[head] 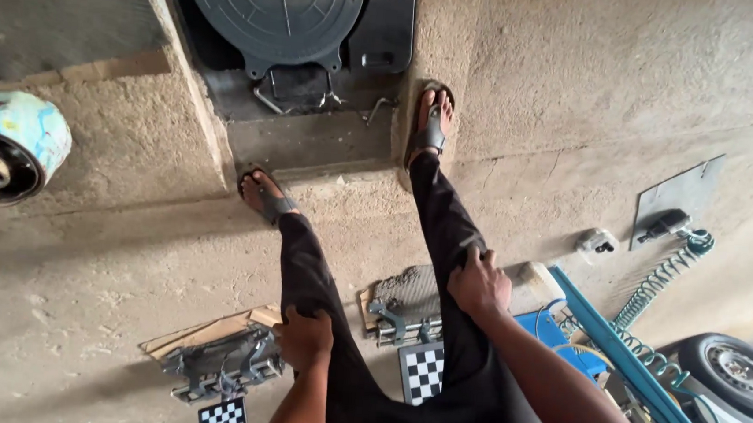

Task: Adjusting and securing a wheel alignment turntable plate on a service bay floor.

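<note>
Concrete, rough and dusty, makes up the grey floor (623, 96) that fills most of the head view, with a recessed pit near the top edge holding a dark round ribbed metal turntable plate (272, 5). At the right edge sits a white car's black tyre on a silver steel wheel (733, 373), beside a long blue metal frame rail (623, 344) and a coiled teal air hose (663, 276). On the left lies a round drum with a blue-and-white painted side (10, 146). Black long trousers (446, 234) cover both of the person's legs, which end in dark strapped sandals (431, 131). Two grey metal wheel clamps with black-and-white chequered target boards (223, 377) lie on the floor beneath the legs. The left hand (304, 339) rests flat on the left thigh, fingers curled loosely over the cloth and holding nothing. The right hand (479, 285) grips a fold of the trousers at the right knee, fingers pinched on the fabric.
</note>
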